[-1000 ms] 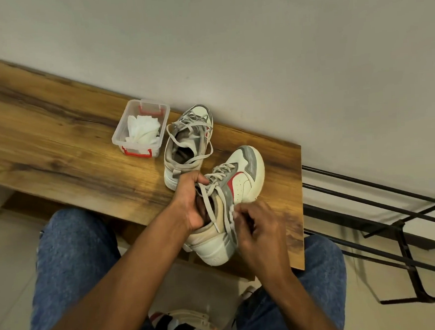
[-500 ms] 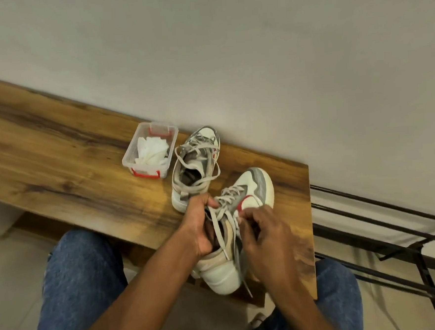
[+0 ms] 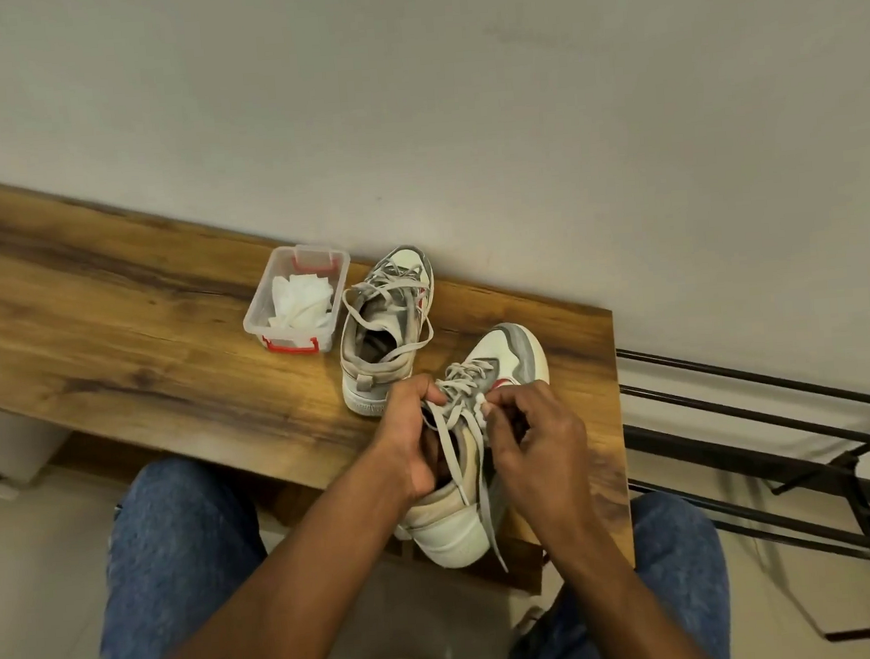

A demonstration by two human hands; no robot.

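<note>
A clear plastic box with red clips (image 3: 259,313), holding crumpled white tissues (image 3: 299,300), stands on a brown wood-grain tabletop (image 3: 113,321) set against a pale wall. Just to its right a worn white-and-grey low-top sneaker (image 3: 375,385) sits toe to the wall, its laces loose. A person in blue jeans works on the matching white, grey and red sneaker (image 3: 506,350) at the table's right end, toe angled toward the wall and heel jutting past the near edge. The left hand (image 3: 404,434) has its fingers curled over the shoe's collar, gripping it by the opening. The right hand (image 3: 538,435) pinches the flat grey lace (image 3: 486,506) at the upper eyelets, fingers bent, while the lace's free end hangs over the heel. A black metal rack (image 3: 846,462) stands on the floor right of the table.
</note>
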